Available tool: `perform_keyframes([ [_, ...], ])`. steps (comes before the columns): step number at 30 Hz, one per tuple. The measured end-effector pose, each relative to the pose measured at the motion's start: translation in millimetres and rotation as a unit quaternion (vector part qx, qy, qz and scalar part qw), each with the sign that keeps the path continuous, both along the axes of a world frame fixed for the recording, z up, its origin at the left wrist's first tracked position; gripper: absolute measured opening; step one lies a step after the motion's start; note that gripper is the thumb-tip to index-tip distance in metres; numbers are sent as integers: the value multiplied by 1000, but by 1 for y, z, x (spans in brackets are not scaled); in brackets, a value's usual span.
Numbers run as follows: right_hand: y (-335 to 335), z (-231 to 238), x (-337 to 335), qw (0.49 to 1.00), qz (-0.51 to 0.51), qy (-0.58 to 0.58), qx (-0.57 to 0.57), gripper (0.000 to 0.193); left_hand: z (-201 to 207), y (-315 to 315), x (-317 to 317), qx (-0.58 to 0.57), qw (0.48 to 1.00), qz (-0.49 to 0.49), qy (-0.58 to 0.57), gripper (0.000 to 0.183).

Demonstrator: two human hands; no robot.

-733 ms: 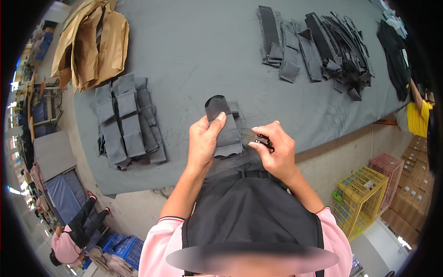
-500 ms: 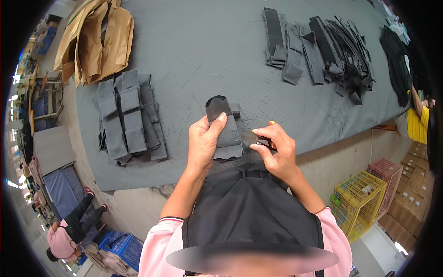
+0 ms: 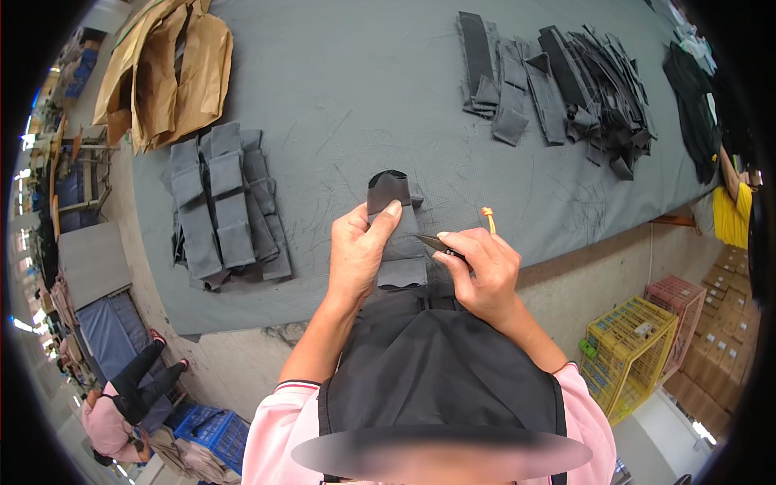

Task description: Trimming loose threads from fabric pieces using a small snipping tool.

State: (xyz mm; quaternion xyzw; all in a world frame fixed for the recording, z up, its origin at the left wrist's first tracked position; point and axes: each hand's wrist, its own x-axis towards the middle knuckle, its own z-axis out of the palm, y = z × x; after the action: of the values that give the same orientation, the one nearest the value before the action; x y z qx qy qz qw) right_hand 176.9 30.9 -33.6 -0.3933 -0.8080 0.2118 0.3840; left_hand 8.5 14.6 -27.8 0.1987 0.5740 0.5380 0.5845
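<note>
Near the front edge of the table, my left hand (image 3: 356,246) grips a dark grey fabric strip (image 3: 400,271), its thumb pressed on top. The strip's upper end curls over above the thumb, and the lower end hangs toward me. To its right, my right hand (image 3: 483,267) is closed around small thread snips (image 3: 432,242). Their pointed blades lie close together and aim left at the strip's right edge; whether they touch it I cannot tell. A yellow-orange cord (image 3: 488,218) sticks out above the fingers of that hand.
The grey cloth-covered table (image 3: 339,81) is strewn with loose threads. Stacked dark strips (image 3: 230,202) lie left, with a brown paper bag (image 3: 170,73) behind. More strips (image 3: 558,89) lie far right. Yellow crate (image 3: 634,356) stands below right. A person (image 3: 113,420) sits lower left.
The snips' blades have come together and turned, and my right hand has shifted slightly. The cord now stands up. My left hand and the strip moved a little to the right.
</note>
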Motion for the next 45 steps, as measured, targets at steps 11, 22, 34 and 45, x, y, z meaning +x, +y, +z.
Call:
perform_keyframes([
  [11, 18, 29, 12, 979, 73, -2, -193, 20, -9, -4, -7, 26, 986, -47, 160, 29],
  [22, 44, 39, 15, 951, 203, -108, -205, 18, -1, -3, -9, 26, 960, -135, 244, 38],
  [34, 16, 14, 19, 913, 106, 102, -382, 20, 0, -3, -8, 13, 981, -122, 150, 34],
  [45, 6, 15, 5, 995, 86, -31, -44, 26, -9, -4, -8, -8, 988, -112, 110, 35],
])
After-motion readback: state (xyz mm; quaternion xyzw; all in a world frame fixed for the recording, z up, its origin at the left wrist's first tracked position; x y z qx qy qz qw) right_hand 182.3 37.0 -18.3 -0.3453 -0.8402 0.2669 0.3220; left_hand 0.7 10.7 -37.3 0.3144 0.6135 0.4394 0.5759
